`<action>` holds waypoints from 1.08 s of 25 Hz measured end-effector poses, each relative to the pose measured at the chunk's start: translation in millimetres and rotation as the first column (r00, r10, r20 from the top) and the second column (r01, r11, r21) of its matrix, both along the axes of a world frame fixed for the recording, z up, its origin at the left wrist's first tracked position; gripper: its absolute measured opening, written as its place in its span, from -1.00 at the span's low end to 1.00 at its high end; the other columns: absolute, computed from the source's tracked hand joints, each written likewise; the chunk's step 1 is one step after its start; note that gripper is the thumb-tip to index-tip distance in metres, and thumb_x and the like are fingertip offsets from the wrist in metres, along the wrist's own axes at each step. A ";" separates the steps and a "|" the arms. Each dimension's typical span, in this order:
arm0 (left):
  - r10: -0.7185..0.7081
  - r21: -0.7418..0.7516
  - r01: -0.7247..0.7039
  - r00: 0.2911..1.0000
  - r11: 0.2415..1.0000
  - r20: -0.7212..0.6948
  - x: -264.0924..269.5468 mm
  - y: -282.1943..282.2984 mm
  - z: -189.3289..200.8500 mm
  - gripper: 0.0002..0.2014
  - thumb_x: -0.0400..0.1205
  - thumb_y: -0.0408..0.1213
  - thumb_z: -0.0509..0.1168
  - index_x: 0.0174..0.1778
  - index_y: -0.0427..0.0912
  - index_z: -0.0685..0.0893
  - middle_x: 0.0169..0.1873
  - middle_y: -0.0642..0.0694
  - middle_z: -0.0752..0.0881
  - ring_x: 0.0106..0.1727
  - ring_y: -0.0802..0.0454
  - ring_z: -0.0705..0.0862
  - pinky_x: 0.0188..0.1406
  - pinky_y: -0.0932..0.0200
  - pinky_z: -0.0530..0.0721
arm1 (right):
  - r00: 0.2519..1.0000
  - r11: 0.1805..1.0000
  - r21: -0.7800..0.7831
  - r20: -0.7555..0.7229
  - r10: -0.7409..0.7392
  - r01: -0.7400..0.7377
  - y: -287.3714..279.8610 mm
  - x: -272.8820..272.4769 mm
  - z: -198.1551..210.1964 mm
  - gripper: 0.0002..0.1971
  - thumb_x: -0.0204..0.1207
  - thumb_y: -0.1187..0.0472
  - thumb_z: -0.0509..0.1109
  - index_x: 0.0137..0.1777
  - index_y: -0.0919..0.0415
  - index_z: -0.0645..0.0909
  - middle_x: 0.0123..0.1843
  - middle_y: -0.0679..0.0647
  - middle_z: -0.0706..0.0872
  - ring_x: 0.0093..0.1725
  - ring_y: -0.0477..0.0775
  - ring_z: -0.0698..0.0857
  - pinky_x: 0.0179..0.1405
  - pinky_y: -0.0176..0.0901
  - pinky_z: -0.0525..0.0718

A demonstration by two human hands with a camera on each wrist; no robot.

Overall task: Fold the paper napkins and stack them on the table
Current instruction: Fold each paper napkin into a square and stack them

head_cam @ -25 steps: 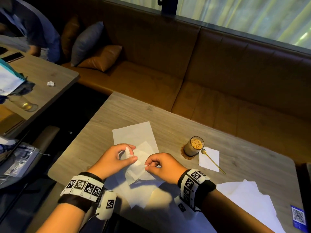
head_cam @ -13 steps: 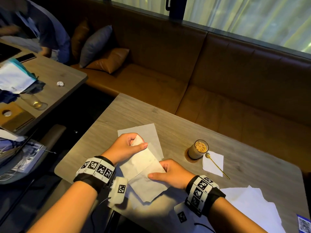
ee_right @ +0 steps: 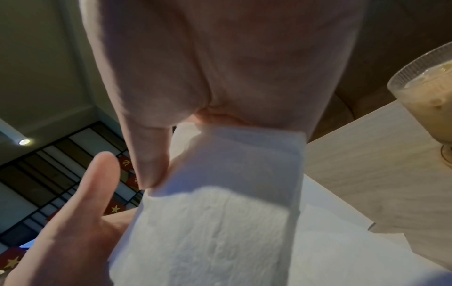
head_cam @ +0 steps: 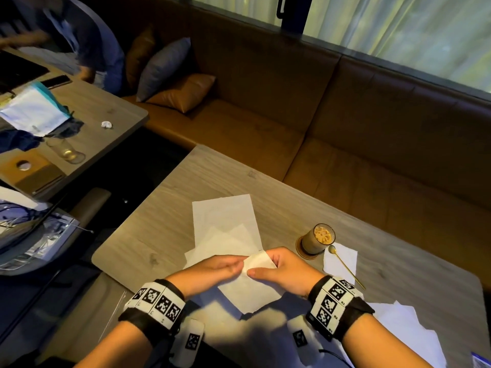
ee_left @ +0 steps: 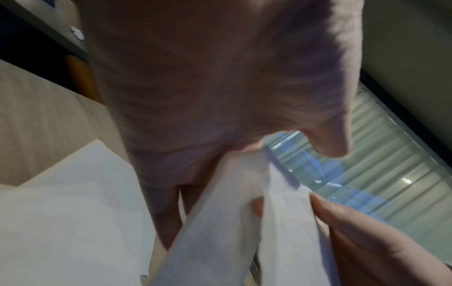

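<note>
A white paper napkin [head_cam: 249,290] is lifted off the wooden table [head_cam: 186,208] near its front edge, and both hands hold it. My left hand [head_cam: 236,266] pinches its left edge between thumb and fingers; in the left wrist view the napkin [ee_left: 220,232] hangs from that pinch. My right hand [head_cam: 261,265] grips the top right corner, thumb on top. The right wrist view shows a folded-over flap of the napkin [ee_right: 220,222] under the thumb. Flat napkins [head_cam: 223,221] lie just beyond the hands. A loose pile of napkins [head_cam: 398,330] lies at the near right.
An iced drink in a ribbed glass [head_cam: 318,239] stands on a coaster right of the hands. A gold spoon [head_cam: 345,265] lies on a small napkin [head_cam: 342,257]. A brown bench [head_cam: 292,128] runs behind the table. A person sits at another table [head_cam: 79,115] on the left.
The hands have come together and drawn nearer the table's front edge. The napkin between them has been doubled over and lifted off the flat sheets.
</note>
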State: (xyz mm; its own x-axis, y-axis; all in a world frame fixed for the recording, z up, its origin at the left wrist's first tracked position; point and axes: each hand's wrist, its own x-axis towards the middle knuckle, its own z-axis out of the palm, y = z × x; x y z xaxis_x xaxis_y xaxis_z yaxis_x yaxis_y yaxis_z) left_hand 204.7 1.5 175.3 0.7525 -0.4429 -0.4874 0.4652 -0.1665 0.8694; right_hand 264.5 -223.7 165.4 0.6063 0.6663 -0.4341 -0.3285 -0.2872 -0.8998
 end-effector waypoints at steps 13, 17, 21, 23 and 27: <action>0.153 -0.006 -0.153 0.988 0.988 0.006 -18.3 -12.7 -43.3 -0.73 0.81 -0.25 0.27 0.36 -0.20 0.76 0.11 0.02 0.88 0.13 0.22 0.79 0.21 0.30 0.65 | 0.991 0.957 -0.273 -0.058 -0.120 0.100 -19.3 -1.0 -25.3 -0.63 0.52 0.05 0.63 0.16 0.32 0.77 -0.15 0.18 0.80 -0.24 0.04 0.75 -0.34 -0.13 0.73; 0.196 -0.119 -0.207 0.976 0.971 -0.100 -18.8 -6.9 -54.8 -0.68 0.76 -0.37 0.33 0.45 -0.19 0.70 0.31 -0.22 0.81 0.38 -0.14 0.75 0.49 -0.07 0.60 | 0.976 0.947 -0.238 0.029 -0.214 0.215 -25.4 1.3 -22.3 -0.66 0.54 -0.11 0.57 0.22 0.02 0.74 0.11 0.06 0.83 0.07 0.07 0.80 0.05 -0.20 0.78; 0.133 -0.222 -0.194 0.955 0.956 -0.265 -17.1 -7.7 -53.6 -0.57 0.72 -0.54 0.29 0.52 -0.19 0.65 0.38 -0.32 0.75 0.43 -0.25 0.71 0.49 -0.19 0.63 | 0.975 0.983 -0.122 -0.156 -0.159 0.141 -13.1 -2.7 -18.1 -0.77 0.69 0.01 0.43 0.27 0.01 0.76 0.19 0.02 0.88 0.20 0.04 0.83 0.31 -0.05 0.76; 0.132 -0.231 -0.211 0.939 0.950 -0.317 -16.3 -9.9 -51.6 -0.54 0.72 -0.62 0.23 0.50 -0.19 0.66 0.39 -0.33 0.75 0.45 -0.27 0.70 0.47 -0.19 0.65 | 0.976 0.985 -0.139 -0.179 -0.122 0.098 -10.7 -5.8 -27.2 -0.77 0.67 0.10 0.49 0.26 0.13 0.78 0.14 0.10 0.90 0.10 0.06 0.85 0.17 -0.08 0.79; 0.340 -0.099 -0.402 0.863 0.910 -0.373 -21.0 -23.2 -68.2 -0.67 0.72 -0.51 0.34 0.38 -0.18 0.72 0.29 -0.31 0.81 0.34 -0.24 0.78 0.42 -0.24 0.70 | 0.973 0.961 -0.247 -0.159 -0.166 0.124 -20.5 -14.6 -53.8 -0.78 0.57 0.20 0.60 0.18 0.23 0.83 0.06 0.14 0.92 0.03 0.07 0.87 0.17 -0.02 0.82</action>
State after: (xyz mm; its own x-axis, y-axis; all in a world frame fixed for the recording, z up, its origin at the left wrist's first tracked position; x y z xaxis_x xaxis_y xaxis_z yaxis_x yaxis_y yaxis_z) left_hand 183.7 -21.6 107.1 0.6783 -0.2620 -0.6865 0.7344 0.2119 0.6448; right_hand 249.9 -244.2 111.6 0.5883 0.4437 -0.6760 -0.5298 -0.4201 -0.7368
